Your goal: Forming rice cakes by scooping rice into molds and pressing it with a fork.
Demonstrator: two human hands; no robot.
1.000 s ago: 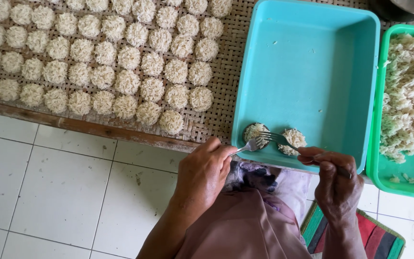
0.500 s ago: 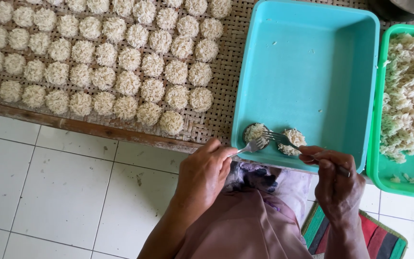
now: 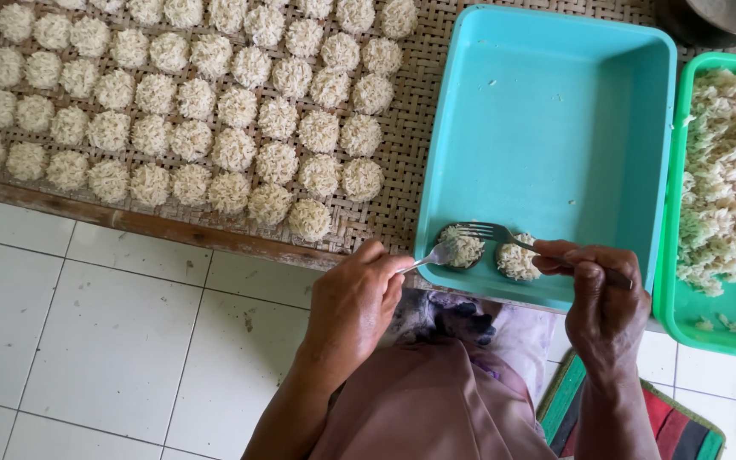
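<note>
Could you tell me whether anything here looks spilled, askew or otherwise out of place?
Nothing serious stands out. A few stray noodle bits lie scattered on the floor of the turquoise tray, apart from the two noodle rounds at its near edge. The rounds on the woven mat sit in neat rows.

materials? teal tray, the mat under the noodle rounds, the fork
Teal tray: looks like moulded plastic, smooth with a slight sheen, rounded corners and a rolled rim.
Mat: woven cane or bamboo strips, matte tan, open lattice weave; its frame looks like bare wood.
Fork: probably steel, bright grey with reflective tines, held by the right hand.
</note>
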